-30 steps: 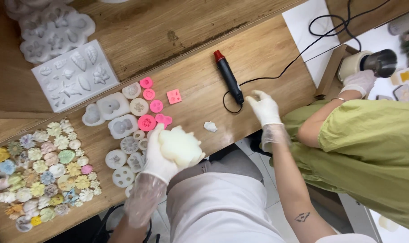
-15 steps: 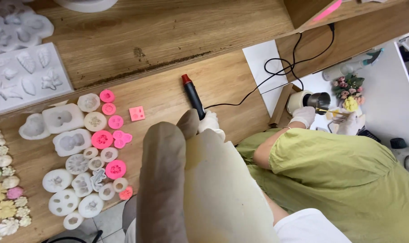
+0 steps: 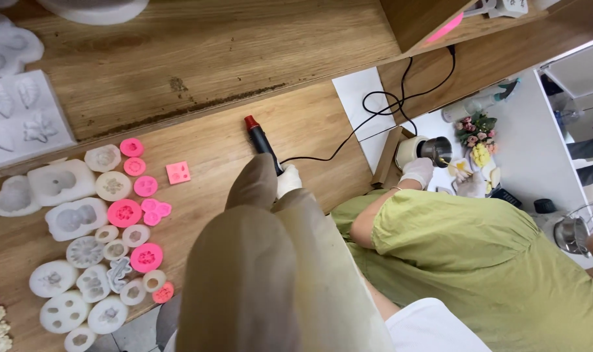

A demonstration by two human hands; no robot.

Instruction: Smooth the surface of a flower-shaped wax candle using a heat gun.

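A black corded tool with a red tip (image 3: pixel 260 138) lies on the wooden table (image 3: pixel 211 78), tip pointing away from me. My right hand (image 3: pixel 288 180), in a white glove, reaches out from a wide beige sleeve (image 3: pixel 264 274) and closes over the tool's rear end. The sleeve hides most of the hand and the handle. My left hand is out of sight. To the left lie several round pink moulds (image 3: pixel 125 213), a square pink mould (image 3: pixel 178 172) and several white silicone moulds (image 3: pixel 61 182).
A white sheet of leaf moulds (image 3: pixel 22 120) sits at the far left. The tool's black cord (image 3: pixel 374 124) loops over a white paper (image 3: pixel 361 98). On the right a person in green (image 3: pixel 466 248) holds a gloved hand (image 3: pixel 417 171) by a metal cup (image 3: pixel 433 148).
The view has swung right. My right hand has reached forward onto the rear of the black tool. My left hand with its white lump has dropped out of view.
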